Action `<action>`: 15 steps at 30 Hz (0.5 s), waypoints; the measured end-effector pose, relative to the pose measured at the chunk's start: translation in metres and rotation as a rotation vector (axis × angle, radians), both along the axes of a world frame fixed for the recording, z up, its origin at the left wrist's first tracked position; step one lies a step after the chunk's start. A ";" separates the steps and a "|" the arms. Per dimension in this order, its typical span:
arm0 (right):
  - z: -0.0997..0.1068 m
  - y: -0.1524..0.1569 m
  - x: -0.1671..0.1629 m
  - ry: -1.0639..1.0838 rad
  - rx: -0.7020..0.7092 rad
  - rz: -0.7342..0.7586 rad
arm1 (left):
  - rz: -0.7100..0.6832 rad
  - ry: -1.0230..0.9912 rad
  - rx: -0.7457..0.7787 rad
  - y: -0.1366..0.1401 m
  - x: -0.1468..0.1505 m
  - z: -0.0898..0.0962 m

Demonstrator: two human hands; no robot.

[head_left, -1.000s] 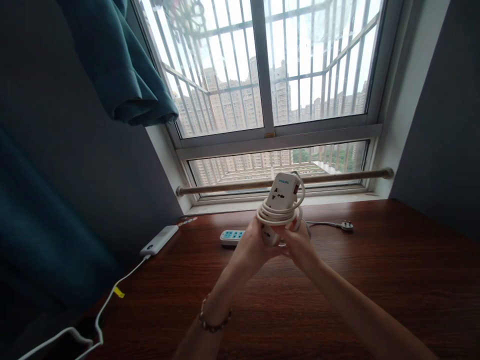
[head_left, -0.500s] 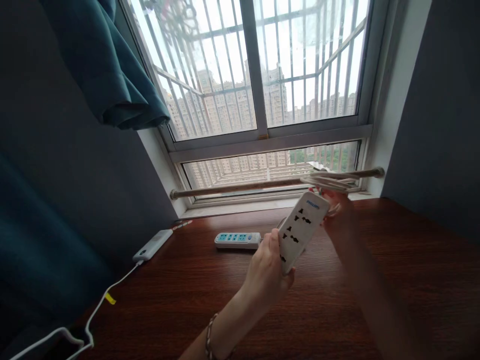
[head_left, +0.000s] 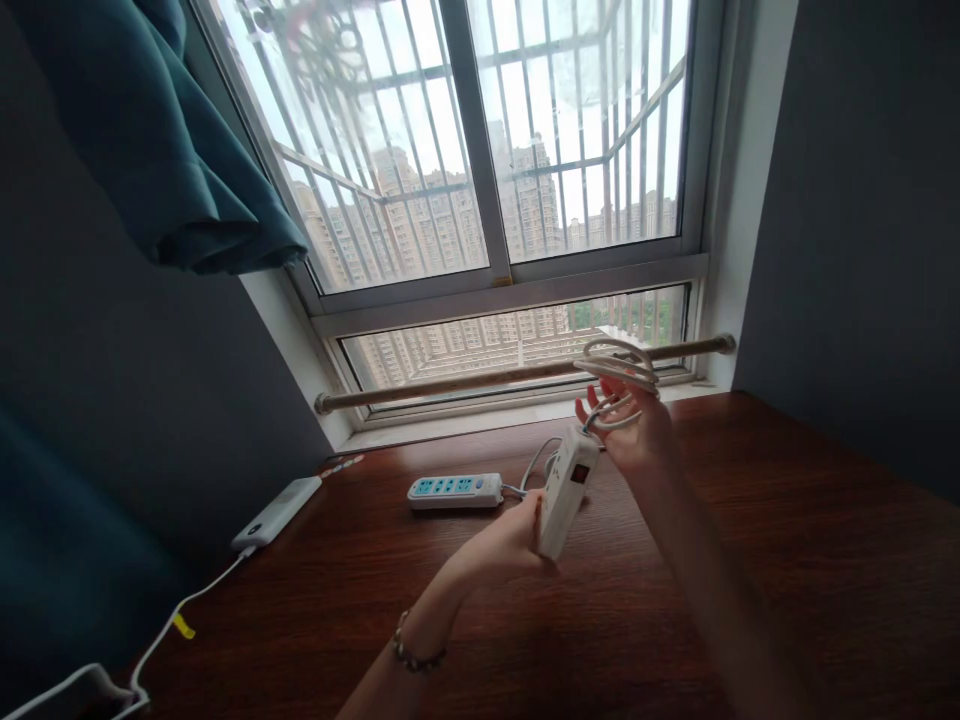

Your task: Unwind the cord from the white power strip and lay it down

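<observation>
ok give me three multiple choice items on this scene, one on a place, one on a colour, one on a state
1. Where is the strip with blue sockets?
A. on the desk near the window
B. in the left hand
C. on the rod

2. What colour is the curtain?
A. red
B. teal
C. white

3. How is the cord?
A. wound round the power strip
B. flat on the desk
C. looped in the right hand

Answers:
1 A, it lies flat on the wood below the window.
2 B, the cloth at upper left is dark blue-green.
3 C, the coils hang about the raised fingers, while the left hand grips the strip.
</observation>
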State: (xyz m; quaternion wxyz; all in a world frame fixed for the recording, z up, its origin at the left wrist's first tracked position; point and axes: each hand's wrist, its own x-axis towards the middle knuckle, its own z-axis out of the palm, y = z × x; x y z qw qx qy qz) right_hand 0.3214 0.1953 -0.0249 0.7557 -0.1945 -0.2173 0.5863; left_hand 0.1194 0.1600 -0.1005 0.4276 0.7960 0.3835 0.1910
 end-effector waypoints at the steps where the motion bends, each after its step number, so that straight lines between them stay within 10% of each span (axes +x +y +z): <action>1: 0.000 -0.004 -0.008 -0.017 0.029 0.029 | -0.015 -0.003 -0.010 0.001 0.000 -0.001; 7: 0.000 -0.028 -0.037 -0.022 0.127 0.112 | -0.110 0.079 0.185 -0.008 -0.014 0.017; 15: 0.001 -0.050 -0.052 -0.105 0.134 0.314 | 0.439 -0.217 0.855 -0.034 -0.052 0.086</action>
